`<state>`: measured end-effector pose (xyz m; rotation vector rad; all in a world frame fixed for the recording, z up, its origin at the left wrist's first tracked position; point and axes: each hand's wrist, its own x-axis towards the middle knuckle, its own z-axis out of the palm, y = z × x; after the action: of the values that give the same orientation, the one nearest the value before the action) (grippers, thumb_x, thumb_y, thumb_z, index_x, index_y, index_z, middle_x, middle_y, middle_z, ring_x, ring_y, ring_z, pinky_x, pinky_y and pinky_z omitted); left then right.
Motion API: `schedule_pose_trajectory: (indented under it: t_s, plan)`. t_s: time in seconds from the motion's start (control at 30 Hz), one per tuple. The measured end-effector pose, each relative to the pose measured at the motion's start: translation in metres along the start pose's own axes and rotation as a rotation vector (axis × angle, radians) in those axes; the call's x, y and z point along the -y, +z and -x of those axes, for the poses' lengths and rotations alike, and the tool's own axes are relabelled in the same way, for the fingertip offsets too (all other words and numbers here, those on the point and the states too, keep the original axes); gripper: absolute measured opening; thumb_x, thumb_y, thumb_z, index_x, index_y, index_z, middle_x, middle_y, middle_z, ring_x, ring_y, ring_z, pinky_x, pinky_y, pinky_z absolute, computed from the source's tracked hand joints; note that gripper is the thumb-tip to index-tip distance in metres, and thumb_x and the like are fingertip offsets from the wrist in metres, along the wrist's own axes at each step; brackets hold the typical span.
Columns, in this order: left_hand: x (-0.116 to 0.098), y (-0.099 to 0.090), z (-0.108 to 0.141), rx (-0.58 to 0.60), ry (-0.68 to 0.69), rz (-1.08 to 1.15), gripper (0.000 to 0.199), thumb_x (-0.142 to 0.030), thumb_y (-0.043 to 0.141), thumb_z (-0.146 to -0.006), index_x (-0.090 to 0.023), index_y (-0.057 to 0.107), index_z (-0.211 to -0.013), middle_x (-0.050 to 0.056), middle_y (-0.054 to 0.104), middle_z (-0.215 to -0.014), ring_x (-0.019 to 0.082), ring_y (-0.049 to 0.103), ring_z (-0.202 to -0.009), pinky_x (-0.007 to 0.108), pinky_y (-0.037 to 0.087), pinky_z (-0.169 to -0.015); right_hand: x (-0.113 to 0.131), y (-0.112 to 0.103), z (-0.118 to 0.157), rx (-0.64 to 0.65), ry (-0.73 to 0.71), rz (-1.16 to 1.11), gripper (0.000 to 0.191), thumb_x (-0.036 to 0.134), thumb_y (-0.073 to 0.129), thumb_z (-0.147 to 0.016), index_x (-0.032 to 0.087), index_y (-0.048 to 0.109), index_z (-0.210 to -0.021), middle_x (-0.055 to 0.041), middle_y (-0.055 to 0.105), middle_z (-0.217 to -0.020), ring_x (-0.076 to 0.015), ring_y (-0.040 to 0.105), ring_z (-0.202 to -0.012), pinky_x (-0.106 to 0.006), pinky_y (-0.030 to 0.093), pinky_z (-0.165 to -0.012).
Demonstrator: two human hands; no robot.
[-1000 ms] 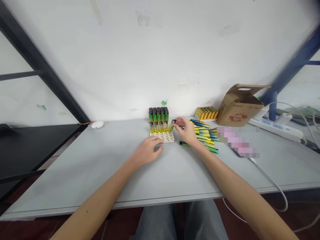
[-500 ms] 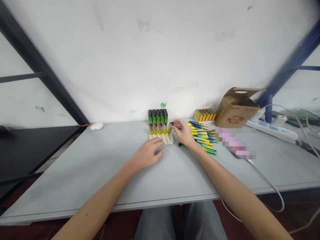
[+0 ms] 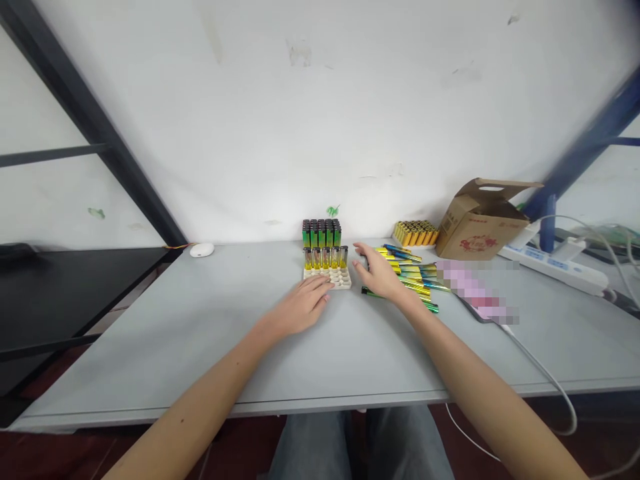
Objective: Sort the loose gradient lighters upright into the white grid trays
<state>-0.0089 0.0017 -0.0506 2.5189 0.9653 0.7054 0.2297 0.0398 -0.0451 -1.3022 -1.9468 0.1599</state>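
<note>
A white tray [image 3: 341, 281] with rows of slots stands in the middle of the table. Its back row holds several upright yellow-bottomed clear lighters [image 3: 326, 259] with dark tops. My left hand [image 3: 303, 305] lies on the tray's front edge, fingers stretched out, holding nothing. To the right of the tray, my right hand [image 3: 379, 273] has thumb and forefinger apart at the left end of a loose pile of shiny yellow, blue and green lighters [image 3: 411, 273]. Part of that pile is hidden beneath my right hand. Behind the tray stands a block of green lighters [image 3: 322, 235] with black tops.
A block of upright yellow-orange pieces [image 3: 416, 233] stands by the wall, beside an open cardboard box [image 3: 480, 227]. Farther right are a white power strip [image 3: 555, 267] and a blurred-out pink item [image 3: 470, 290] with a white cable. A small white case [image 3: 202, 250] lies at left.
My right hand has let go of the lighter at the right end of the row, now upright in the tray, and moved right to the pile. My left hand stays at the tray.
</note>
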Motion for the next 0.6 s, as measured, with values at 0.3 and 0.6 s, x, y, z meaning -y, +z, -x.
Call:
schedule_pose_trajectory:
  t_s: [0.3,0.6]
  plan:
    - [-0.001,-0.003,0.000,0.044,0.009,-0.123,0.042,-0.031,0.036,-0.095,-0.020,0.050,-0.133,0.008,0.047,-0.142,0.023,0.038,-0.134,0.043,0.028,-0.113,0.006,-0.006,0.007,0.153,0.217,0.374,0.038,0.010,0.044,-0.081,0.016,0.061,-0.115,-0.0152,0.067,-0.111,-0.0291,0.062,-0.100,-0.036,0.045,-0.081]
    - [-0.010,-0.009,0.000,0.092,-0.076,-0.209,0.050,-0.035,0.035,-0.095,-0.017,0.037,-0.142,0.010,0.043,-0.145,0.024,0.037,-0.135,0.041,0.031,-0.111,0.005,-0.011,0.002,0.184,0.110,0.403,0.047,0.003,0.042,-0.079,0.012,0.058,-0.122,-0.0127,0.062,-0.123,-0.0246,0.055,-0.114,-0.031,0.037,-0.096]
